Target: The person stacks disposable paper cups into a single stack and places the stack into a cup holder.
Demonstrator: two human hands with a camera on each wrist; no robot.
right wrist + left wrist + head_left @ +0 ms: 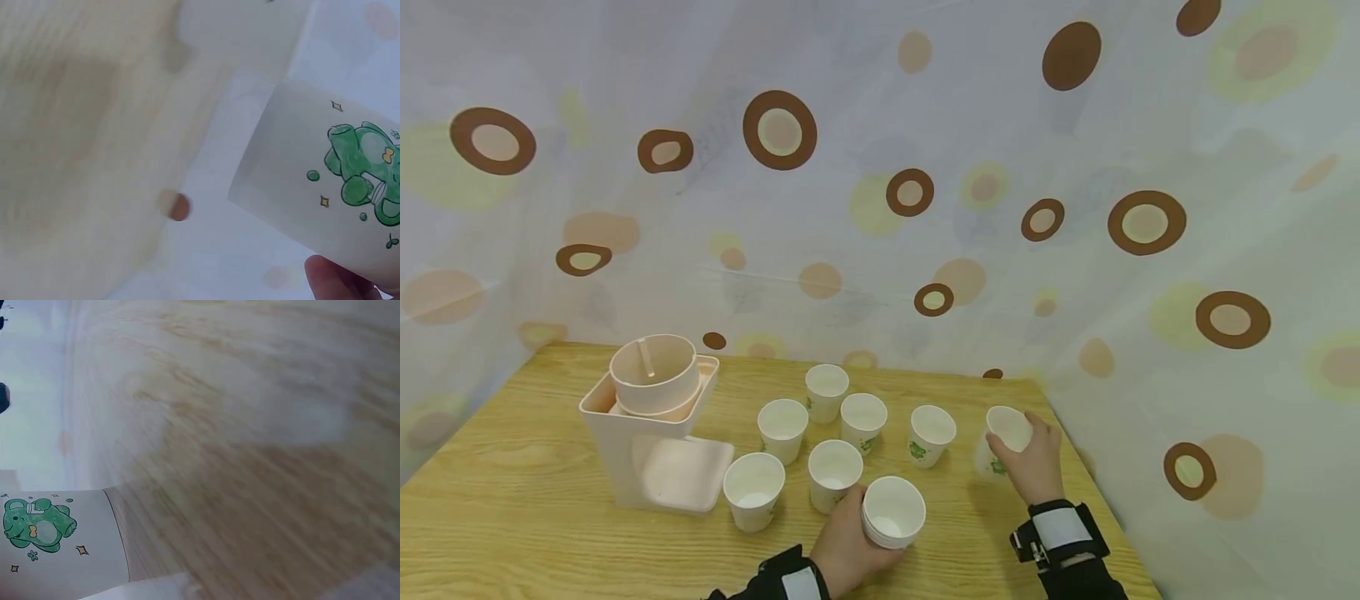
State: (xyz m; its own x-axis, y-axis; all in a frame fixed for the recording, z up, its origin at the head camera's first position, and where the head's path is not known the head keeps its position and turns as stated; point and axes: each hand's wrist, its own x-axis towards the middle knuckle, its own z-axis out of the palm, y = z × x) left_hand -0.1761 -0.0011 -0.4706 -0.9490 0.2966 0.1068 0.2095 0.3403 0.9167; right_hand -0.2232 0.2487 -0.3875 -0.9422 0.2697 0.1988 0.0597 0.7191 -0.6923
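Note:
Near the front middle of the table, my left hand point(853, 546) grips a short stack of white paper cups point(893, 508), mouths up; several rims show one below another. In the left wrist view a paper cup's side point(62, 550) carries a green bear print. Toward the right edge of the table, my right hand point(1036, 458) holds another white paper cup point(1009, 427), thumb on the near side and fingers around the far side. The right wrist view shows this tilted cup point(294, 162) with its green bear print and a fingertip point(325, 278) at its lower edge.
Several single paper cups stand upright between and left of my hands, among them one cup point(932, 435) nearest the right hand. A pale pink plastic container point(625, 454) with a round cup-shaped part point(655, 379) on top stands at left. A patterned sheet point(850, 250) hangs behind the wooden table point(512, 500).

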